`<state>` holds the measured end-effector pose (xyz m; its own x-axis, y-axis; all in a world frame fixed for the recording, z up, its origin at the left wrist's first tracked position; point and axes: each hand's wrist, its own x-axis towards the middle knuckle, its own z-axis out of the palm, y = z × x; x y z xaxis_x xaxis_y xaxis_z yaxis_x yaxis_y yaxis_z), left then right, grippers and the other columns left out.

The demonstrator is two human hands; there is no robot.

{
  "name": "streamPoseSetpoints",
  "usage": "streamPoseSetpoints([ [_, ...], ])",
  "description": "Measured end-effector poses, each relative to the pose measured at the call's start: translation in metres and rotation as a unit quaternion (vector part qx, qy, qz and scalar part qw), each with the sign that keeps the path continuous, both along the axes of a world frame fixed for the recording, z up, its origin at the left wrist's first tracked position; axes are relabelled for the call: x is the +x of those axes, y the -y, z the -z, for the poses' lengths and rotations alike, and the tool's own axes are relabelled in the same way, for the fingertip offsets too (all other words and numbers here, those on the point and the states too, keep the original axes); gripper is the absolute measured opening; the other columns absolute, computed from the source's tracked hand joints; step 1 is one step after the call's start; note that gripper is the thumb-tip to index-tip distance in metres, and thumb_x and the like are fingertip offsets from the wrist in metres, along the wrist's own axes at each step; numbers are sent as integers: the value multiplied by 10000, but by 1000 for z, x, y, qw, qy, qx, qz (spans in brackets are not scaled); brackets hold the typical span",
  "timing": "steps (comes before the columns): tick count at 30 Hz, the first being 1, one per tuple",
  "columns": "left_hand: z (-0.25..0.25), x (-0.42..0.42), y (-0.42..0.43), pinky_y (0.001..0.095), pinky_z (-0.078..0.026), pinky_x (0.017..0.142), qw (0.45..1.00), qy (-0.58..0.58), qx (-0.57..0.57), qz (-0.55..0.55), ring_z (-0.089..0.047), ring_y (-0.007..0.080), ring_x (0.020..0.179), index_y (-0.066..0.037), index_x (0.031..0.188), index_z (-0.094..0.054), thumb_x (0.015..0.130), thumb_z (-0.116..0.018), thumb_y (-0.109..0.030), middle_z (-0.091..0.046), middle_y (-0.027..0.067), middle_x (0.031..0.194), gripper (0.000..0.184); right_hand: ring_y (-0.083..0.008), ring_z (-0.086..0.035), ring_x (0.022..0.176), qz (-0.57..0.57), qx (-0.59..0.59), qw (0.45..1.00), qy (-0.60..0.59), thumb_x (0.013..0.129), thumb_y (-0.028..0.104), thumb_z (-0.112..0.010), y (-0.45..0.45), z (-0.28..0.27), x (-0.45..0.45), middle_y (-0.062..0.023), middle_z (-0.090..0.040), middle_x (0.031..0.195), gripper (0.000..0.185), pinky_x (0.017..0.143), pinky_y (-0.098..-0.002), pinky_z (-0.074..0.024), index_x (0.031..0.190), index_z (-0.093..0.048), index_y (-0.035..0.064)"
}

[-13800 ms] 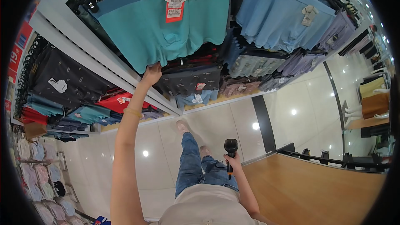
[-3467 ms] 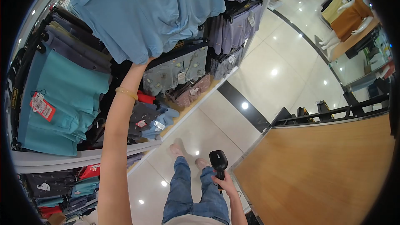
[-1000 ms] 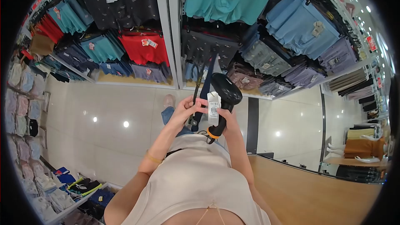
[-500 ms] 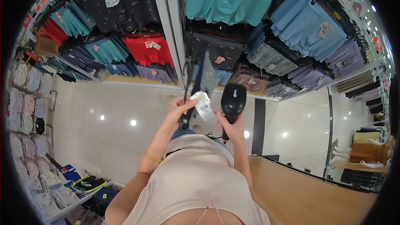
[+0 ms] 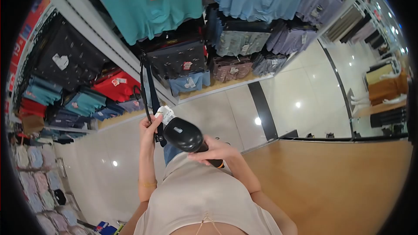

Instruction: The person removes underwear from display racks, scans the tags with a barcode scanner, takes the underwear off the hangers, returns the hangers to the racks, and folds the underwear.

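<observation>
Right hand point(image 5: 216, 149): one scanner point(image 5: 183, 135). Left hand point(image 5: 149, 129): one white tag point(image 5: 166, 114).

There is one scanner point(image 5: 183, 135), one held hanger point(image 5: 146, 106), one held white tag point(image 5: 166, 114) and one bracelet point(image 5: 148, 184).

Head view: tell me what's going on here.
A person's right hand grips a scanner, its head close to a white tag held in the left hand. The left hand also has a hanger with a dark garment, seen nearly edge-on. More clothes hang on racks in front. Whether the tag has been scanned can't be told.
</observation>
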<state>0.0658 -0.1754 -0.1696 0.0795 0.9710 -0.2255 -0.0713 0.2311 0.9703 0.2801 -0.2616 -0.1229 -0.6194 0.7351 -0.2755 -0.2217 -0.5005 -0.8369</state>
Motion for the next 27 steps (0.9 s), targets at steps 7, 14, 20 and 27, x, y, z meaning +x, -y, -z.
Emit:
streamPoseSetpoints([
  [7,11,26,-22,168,-229,446,992,-67,28,98,-348,-13,495,-85,758,-586,785,-672,-207,-448,-98,601,151,-252,-561,846,-106,247,963,10,783,435,-617,-1,33,-95,-215,-531,968,739,736,-325,-452,1179,-266,-81],
  [14,-22,42,-37,224,-334,452,912,-286,133,263,-468,60,492,-10,740,-597,841,-554,-166,-588,35,645,191,-271,-551,860,-165,322,931,45,774,398,-633,-2,20,-102,-179,-557,925,601,727,-328,-421,1119,-423,-46],
  [20,-46,32,-68,295,-383,518,830,-385,340,219,-531,233,547,17,717,-580,771,-580,-109,-521,118,614,136,-211,-538,794,-7,343,939,-24,731,351,-691,1,32,-65,-143,-567,863,562,707,-318,-424,1075,-456,-27],
  [27,-123,4,-109,266,-358,564,810,-350,410,230,-498,170,604,14,738,-596,777,-559,-90,-534,81,702,117,-80,-519,636,500,37,861,-81,701,110,-669,7,45,39,-3,-550,772,370,573,-237,-416,1041,-535,51],
])
